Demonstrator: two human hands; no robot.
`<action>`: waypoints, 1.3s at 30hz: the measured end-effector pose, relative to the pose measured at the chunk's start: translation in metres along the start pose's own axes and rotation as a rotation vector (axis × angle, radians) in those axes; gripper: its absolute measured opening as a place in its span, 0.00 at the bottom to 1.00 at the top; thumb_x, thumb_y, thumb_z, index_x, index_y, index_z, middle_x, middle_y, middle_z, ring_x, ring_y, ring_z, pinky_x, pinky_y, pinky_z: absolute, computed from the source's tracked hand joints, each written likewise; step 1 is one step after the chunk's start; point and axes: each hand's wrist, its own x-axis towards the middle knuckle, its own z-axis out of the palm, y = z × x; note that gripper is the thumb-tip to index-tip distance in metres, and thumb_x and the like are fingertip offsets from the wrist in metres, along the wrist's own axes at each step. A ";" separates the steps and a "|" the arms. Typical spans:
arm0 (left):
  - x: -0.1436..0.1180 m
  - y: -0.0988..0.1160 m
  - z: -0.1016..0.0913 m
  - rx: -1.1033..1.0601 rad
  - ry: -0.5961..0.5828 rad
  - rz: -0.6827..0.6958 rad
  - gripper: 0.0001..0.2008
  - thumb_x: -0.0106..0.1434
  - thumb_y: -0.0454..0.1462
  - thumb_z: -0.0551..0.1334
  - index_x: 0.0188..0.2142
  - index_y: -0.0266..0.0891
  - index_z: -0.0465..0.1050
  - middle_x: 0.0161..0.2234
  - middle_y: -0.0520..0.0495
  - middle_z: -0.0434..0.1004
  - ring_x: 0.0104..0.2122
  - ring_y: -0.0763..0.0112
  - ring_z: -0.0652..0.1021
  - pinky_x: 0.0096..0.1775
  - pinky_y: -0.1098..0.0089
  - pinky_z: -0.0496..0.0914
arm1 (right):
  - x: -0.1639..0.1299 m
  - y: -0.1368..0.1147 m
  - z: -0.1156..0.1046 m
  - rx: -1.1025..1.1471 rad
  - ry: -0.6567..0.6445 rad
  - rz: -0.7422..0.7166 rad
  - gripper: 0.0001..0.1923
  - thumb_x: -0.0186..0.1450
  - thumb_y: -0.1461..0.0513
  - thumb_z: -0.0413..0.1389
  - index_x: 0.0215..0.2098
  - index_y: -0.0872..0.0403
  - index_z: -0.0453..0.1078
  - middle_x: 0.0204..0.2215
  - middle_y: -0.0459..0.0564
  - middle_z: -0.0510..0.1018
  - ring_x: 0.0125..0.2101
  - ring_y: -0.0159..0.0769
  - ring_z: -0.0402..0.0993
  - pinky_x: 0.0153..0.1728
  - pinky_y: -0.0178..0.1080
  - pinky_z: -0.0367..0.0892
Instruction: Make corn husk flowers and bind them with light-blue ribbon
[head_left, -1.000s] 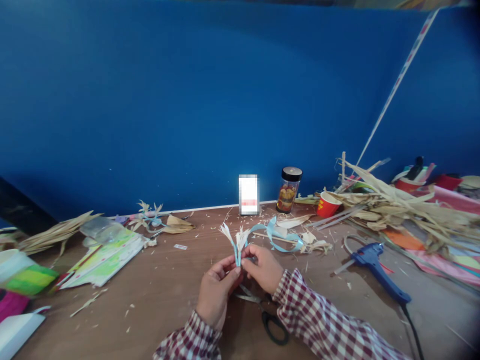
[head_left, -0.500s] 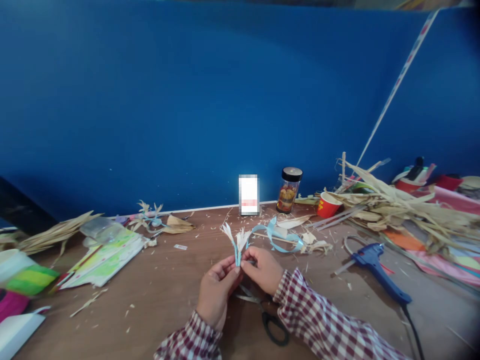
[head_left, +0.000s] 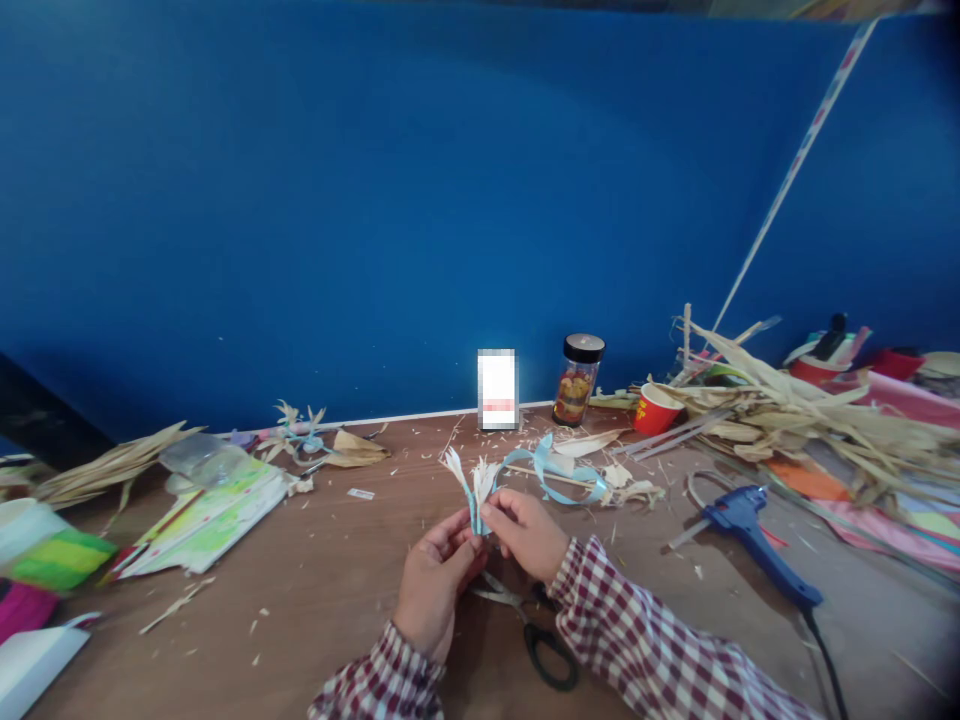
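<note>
Above the wooden table [head_left: 337, 590], both hands pinch two small pale husk flowers [head_left: 471, 474] whose stems are wrapped in light blue ribbon. My left hand [head_left: 436, 578] grips the stems from the lower left. My right hand [head_left: 527, 532] pinches them from the right, thumb and forefinger on the blue wrap. The light blue ribbon [head_left: 559, 475] trails from the stems in loops to the right on the table. Under my wrists lie black-handled scissors [head_left: 536, 625].
A blue glue gun [head_left: 754, 540] with its cord lies at right. A heap of dried husks [head_left: 795, 415] covers the right side, beside a red cup [head_left: 655, 408] and a jar [head_left: 578, 379]. Papers [head_left: 206, 515], husk strips [head_left: 112, 462] and finished husk flowers [head_left: 300, 430] lie left.
My right hand's fingers have shifted slightly down and left along the blue-wrapped stems. Everything else on the table stays where it was.
</note>
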 end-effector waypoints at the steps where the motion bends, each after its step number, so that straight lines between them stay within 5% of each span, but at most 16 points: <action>1: 0.000 0.000 0.000 -0.006 -0.007 0.004 0.21 0.42 0.32 0.70 0.39 0.34 0.73 0.28 0.47 0.77 0.27 0.74 0.76 0.32 0.74 0.71 | 0.000 0.000 0.000 0.001 0.003 -0.006 0.09 0.61 0.59 0.49 0.27 0.55 0.64 0.16 0.41 0.65 0.14 0.24 0.60 0.17 0.28 0.57; 31: 0.002 -0.002 -0.003 0.007 0.007 -0.037 0.15 0.45 0.33 0.68 0.35 0.34 0.74 0.30 0.44 0.78 0.27 0.74 0.77 0.32 0.75 0.72 | 0.001 0.003 -0.001 0.095 -0.008 -0.010 0.05 0.58 0.60 0.52 0.28 0.55 0.63 0.19 0.41 0.67 0.16 0.24 0.62 0.19 0.28 0.58; 39: 0.006 0.000 -0.004 0.016 0.068 -0.013 0.11 0.47 0.30 0.67 0.33 0.33 0.74 0.27 0.46 0.76 0.25 0.76 0.76 0.30 0.75 0.72 | 0.001 -0.004 -0.003 0.149 0.079 0.010 0.07 0.57 0.58 0.52 0.27 0.54 0.63 0.13 0.36 0.59 0.12 0.23 0.52 0.15 0.28 0.50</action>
